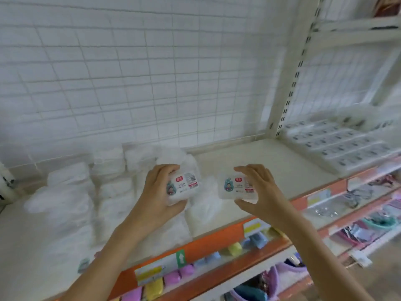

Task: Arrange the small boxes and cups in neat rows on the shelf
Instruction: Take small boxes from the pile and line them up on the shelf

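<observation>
Small boxes, one in each of your hands: left hand (158, 192) grips the left box (184, 185), right hand (259, 192) pinches the right box (235, 186), both above the shelf (249, 157). They look light, stiff, slick plastic; hold their long edges.

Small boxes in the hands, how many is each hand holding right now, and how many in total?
Left hand: 1 small box, white with a printed label, fingers curled round it.
Right hand: 1 small box of the same kind, pinched between thumb and fingers.
Total: 2 small boxes held. The white packs on the shelf behind are too blurred to count.
</observation>
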Motion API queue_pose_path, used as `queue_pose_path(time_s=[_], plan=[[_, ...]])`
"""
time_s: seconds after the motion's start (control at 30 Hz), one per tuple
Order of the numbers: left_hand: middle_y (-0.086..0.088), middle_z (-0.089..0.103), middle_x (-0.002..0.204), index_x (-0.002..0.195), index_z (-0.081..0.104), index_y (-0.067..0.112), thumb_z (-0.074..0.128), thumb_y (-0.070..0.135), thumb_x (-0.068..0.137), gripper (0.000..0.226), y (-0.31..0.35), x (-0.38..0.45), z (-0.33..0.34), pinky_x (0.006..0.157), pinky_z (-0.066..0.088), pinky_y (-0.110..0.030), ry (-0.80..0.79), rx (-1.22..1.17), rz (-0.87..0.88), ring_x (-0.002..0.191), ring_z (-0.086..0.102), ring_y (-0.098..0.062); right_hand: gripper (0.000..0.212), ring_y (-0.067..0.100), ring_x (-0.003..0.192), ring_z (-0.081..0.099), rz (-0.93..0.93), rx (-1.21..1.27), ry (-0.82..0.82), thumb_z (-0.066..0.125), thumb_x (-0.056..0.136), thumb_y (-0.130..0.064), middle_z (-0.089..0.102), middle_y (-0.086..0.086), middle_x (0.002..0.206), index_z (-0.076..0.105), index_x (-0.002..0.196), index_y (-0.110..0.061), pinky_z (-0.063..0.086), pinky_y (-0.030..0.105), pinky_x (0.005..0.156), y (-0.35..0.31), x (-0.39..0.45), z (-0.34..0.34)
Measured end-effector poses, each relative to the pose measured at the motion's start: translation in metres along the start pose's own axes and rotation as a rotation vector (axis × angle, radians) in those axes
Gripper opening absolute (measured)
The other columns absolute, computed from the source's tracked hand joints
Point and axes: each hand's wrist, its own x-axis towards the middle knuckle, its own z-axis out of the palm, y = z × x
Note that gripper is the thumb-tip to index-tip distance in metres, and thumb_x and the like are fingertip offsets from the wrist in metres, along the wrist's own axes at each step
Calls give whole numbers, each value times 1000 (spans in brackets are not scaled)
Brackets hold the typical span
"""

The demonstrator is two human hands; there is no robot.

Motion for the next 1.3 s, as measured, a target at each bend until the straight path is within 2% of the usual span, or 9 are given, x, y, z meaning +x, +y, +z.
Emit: queue_pose_path(time_s=[0.17,0.27,0.43,0.57,0.8,0.93,1.07,1.17,1.3], plan=[[6,39,112,120,48,11,55,44,60,69,46,24,69,90,20,3,-110,-37,119,102,33,-4,69,10,106,34,228,-38,94,78,68,-26,41,0,118,48,129,-18,32,25,92,53,-77,-39],[9,39,111,121,46,11,59,42,59,70,74,36,120,89,21,3,-184,-82,160,102,34,-2,71,9,108,34,339,-22,128,80,67,-25,37,-8,115,47,130,-19,38,26,90,79,-117,-70],[3,42,109,114,50,12,57,48,56,70,135,51,212,86,21,4,-277,-134,220,97,34,-1,70,13,108,37,431,-87,180,79,66,-29,44,2,119,48,128,-18,39,27,91,134,-184,-125],[3,40,109,112,44,33,64,42,54,62,182,57,285,84,30,-8,-288,-168,235,98,36,-5,70,5,112,29,480,-97,190,77,71,-25,32,-12,118,42,132,-23,34,20,95,178,-230,-165],[3,35,108,116,47,24,76,23,58,65,235,77,364,80,31,-3,-333,-221,167,105,36,-10,70,10,118,38,566,-15,212,74,64,-39,41,-8,128,41,126,-37,43,26,95,233,-285,-216],[1,35,108,112,44,27,78,7,65,61,256,97,401,77,34,-6,-360,-246,190,107,40,-16,70,5,117,29,621,-38,216,77,71,-24,31,-15,120,40,130,-31,39,23,96,265,-295,-236],[3,38,112,117,46,25,79,17,66,61,274,131,431,76,34,-1,-382,-262,205,109,39,-11,69,-1,115,26,647,-22,187,75,74,-25,29,-18,118,40,133,-28,39,17,95,304,-286,-250],[7,38,109,117,43,31,71,44,57,67,282,166,452,78,33,-2,-351,-295,210,106,40,-7,68,-1,113,29,639,-15,168,74,75,-27,32,-19,119,40,133,-32,37,11,91,342,-269,-262],[12,38,108,116,41,33,75,33,62,64,284,215,480,79,34,0,-324,-300,197,108,40,-8,67,3,113,36,611,1,142,74,75,-28,36,-16,123,40,133,-32,35,9,90,399,-228,-279]])
